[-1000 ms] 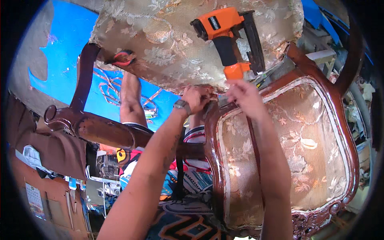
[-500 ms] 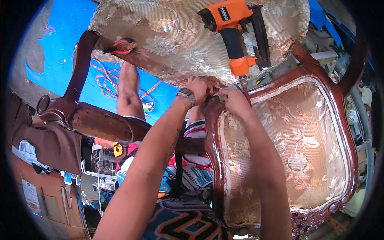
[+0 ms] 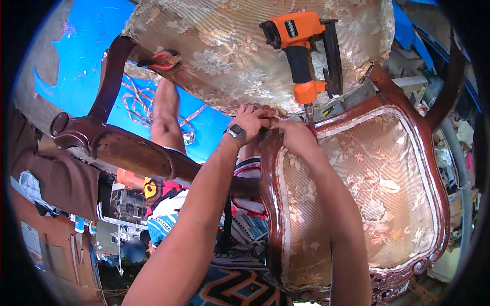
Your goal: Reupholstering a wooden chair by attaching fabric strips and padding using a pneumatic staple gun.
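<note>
Chair back point(image 3: 357, 194): nearest, carved dark wood frame w/ floral gold fabric, lying to the right of the forearms.
L hand point(image 3: 250, 122): watch on wrist, fingers curled narrow, pinching fabric edge at top corner of the back.
R hand point(image 3: 293, 135): just beside L, fingers bent, pressing same fabric edge onto frame; can't tell exactly what it grips.
Armrest point(image 3: 117, 148): dark wood, runs left of hands.
Seat point(image 3: 229, 56): floral fabric, above hands.
Nailer point(image 3: 306, 51): orange/black, lying on seat, nose pointing down near R hand; not held.
Pliers point(image 3: 161, 60): red handles, on seat's left edge.
Tarp point(image 3: 76, 56): blue, farthest, under chair.
</note>
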The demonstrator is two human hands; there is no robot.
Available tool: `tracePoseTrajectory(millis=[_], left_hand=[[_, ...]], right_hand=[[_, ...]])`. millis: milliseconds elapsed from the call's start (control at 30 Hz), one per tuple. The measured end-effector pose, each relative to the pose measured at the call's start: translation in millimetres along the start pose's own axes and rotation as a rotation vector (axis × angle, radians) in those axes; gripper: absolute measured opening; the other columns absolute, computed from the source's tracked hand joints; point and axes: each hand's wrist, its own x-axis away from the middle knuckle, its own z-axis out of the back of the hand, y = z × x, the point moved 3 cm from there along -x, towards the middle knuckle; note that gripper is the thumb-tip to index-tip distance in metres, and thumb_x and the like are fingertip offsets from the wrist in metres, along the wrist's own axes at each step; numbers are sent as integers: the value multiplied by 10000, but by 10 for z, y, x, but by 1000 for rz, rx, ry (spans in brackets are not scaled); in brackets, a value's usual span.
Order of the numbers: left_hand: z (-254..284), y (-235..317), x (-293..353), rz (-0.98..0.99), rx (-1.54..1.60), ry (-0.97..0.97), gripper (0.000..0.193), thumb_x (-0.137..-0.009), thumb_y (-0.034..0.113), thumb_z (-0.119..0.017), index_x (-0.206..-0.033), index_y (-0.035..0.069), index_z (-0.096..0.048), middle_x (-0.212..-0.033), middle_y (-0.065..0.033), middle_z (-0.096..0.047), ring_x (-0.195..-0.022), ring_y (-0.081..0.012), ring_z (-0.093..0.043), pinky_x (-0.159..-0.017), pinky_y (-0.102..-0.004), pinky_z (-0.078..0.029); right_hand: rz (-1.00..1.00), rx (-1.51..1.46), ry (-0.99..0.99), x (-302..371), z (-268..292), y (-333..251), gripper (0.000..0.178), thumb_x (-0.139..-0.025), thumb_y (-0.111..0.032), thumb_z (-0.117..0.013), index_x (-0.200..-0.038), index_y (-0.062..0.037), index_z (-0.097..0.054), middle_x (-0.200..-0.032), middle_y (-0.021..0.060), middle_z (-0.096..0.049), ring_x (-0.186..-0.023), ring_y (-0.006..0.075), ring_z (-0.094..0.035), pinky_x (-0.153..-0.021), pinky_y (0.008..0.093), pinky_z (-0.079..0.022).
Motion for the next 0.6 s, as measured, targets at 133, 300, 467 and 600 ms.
tracePoseTrajectory(millis=[133, 300, 467, 600], left_hand=[[55, -61, 35, 24, -47, -9, 369, -762, 150, -539, -1070, 329, -635, -1145, -44, -526, -1089, -277, -454, -989, -438, -305], [86, -28, 31, 47, -14, -151, 321, -810, 212, -494, -1069, 328, -644, -1198, -48, -520, -1158, -267, -426, -1038, -444, -257], [102, -39, 10, 22, 41, -89, 305, -730, 257, -571, -1016, 314, -664, -1146, -81, -529, -1085, -306, -447, -988, -473, -290], [97, -25, -22, 50, 21, -80, 288, -757, 245, -539, -988, 340, -681, -1164, -78, -525, -1126, -306, -428, -996, -466, -287]], right_hand=[[-196, -335, 506, -10, 652, -266, 310, -807, -169, -608, -1100, -73, -572, -946, 160, -612, -897, 322, -577, -789, 419, -454], [-210, 150, 611, -351, 1030, -431, 628, -743, -272, -686, -1264, -53, -411, -1135, 206, -523, -1004, 320, -536, -839, 455, -408], [-435, 6, 436, -722, 1051, -489, 892, -709, -224, -681, -1402, -33, -152, -1096, 281, -547, -999, 399, -563, -882, 473, -399], [-300, 60, 645, -642, 1193, -615, 862, -720, -196, -645, -1407, -35, -149, -990, 277, -592, -935, 429, -584, -869, 458, -429]])
